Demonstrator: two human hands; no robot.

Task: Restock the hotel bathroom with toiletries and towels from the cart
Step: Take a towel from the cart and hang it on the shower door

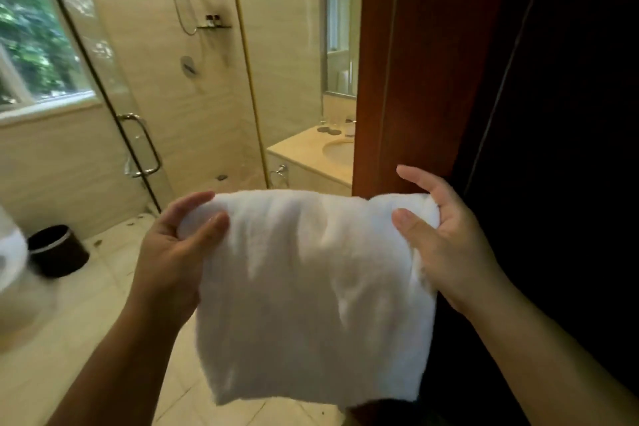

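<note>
Currently the white terry hand towel (311, 287) hangs in mid-air at the bathroom doorway, long top edge running left to right between both hands. Left hand (173, 252) pinches the top-left corner, thumb in front; right hand (446, 245) clamps the top-right corner, upper fingers loose. Beige stone vanity counter (304, 152) lies ahead, beyond the towel, nearer the right hand.
</note>
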